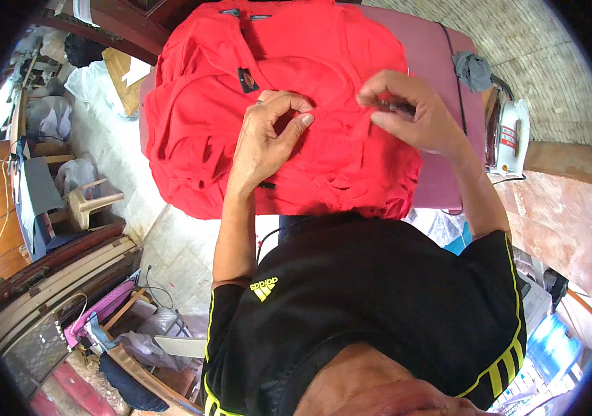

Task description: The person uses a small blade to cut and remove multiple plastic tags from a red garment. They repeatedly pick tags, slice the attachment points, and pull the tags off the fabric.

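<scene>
A pile of red garments (195,125) lies in front of me on a mauve padded board (441,177). A black neck label (247,80) shows on the top garment, and more dark labels sit near the far edge. My left hand (266,139) rests on the pile, thumb and forefinger pinched together on the red cloth. Just above the pile on the right, my right hand (417,114) is curled with thumb and fingertips a little apart. Something small and dark (394,106) shows inside its curl; its kind is too hidden to make out.
A white iron (513,139) stands beyond the board's right edge, near a grey cloth bundle (473,71) and a black cord (450,59). A beige plastic stool (91,202) is at left among bags and furniture. A blue plastic container (552,347) is at lower right.
</scene>
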`<state>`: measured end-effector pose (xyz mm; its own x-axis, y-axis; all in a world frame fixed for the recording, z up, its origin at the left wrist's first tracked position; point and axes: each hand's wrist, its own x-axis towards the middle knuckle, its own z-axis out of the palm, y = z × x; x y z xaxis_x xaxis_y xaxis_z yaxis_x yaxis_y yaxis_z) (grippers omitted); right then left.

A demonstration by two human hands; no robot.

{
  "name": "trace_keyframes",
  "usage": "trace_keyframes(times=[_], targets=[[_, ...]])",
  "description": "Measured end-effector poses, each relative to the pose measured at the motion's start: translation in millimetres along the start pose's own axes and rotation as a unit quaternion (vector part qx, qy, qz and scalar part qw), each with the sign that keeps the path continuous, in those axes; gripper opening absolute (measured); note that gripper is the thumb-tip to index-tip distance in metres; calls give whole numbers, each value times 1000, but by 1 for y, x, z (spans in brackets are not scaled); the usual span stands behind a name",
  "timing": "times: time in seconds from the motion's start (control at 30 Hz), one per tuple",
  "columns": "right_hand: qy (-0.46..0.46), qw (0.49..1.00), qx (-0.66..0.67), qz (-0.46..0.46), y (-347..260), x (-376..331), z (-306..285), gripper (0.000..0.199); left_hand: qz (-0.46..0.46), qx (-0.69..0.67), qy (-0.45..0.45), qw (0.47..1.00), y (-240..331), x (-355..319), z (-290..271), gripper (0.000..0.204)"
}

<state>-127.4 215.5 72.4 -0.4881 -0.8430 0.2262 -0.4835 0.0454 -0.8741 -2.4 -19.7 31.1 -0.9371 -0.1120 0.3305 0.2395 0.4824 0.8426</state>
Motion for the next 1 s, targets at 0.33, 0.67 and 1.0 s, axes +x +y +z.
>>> trace_keyframes(times=[0.33, 0.67, 1.0], targets=[[-27, 984, -152, -89, 13, 41, 14, 17, 88, 83, 59, 991, 1, 4, 2, 14], [-20, 924, -331, -192, 10, 6, 23, 10, 228, 178, 200, 936, -35, -17, 36, 29], [-13, 922, -329, -203, 14, 12, 21, 12, 203, 175, 166, 949, -31, -11, 27, 27]])
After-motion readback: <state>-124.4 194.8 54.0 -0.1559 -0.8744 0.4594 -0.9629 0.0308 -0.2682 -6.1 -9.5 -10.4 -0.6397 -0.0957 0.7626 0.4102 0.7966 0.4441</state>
